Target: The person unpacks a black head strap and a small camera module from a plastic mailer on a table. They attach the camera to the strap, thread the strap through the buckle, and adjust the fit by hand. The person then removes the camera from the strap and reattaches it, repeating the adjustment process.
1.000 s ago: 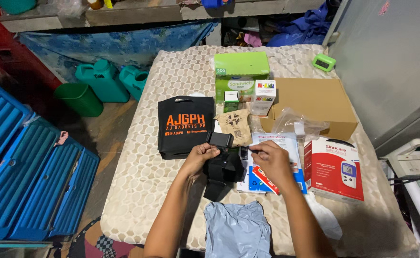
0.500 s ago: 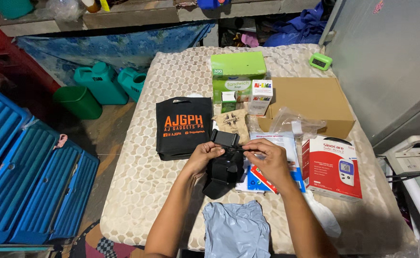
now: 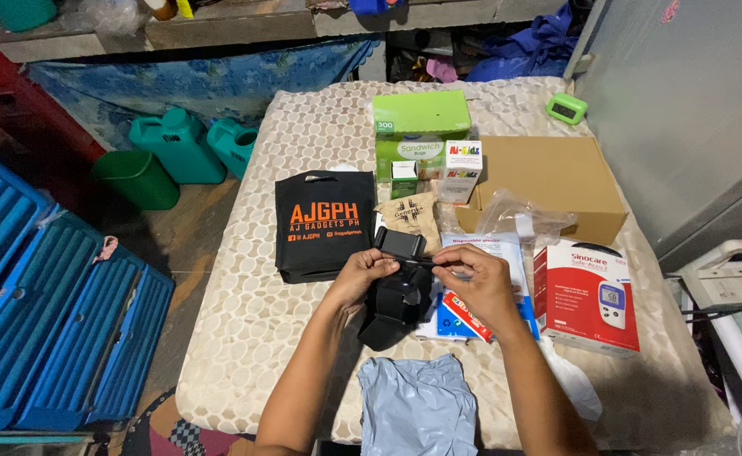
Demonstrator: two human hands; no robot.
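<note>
Fingers [image 3: 369, 264] of our left hand [image 3: 358, 277] pinch the black strapped device [image 3: 396, 291] by its upper clamp; it hangs above the cloth-covered table [image 3: 244, 321], between the black tote bag [image 3: 324, 224] and the red-and-white box [image 3: 586, 291]. Our right hand [image 3: 476, 283] grips its strap. It looks light, the straps floppy, the clamp stiff, so the clamp seems the surer hold.
</note>
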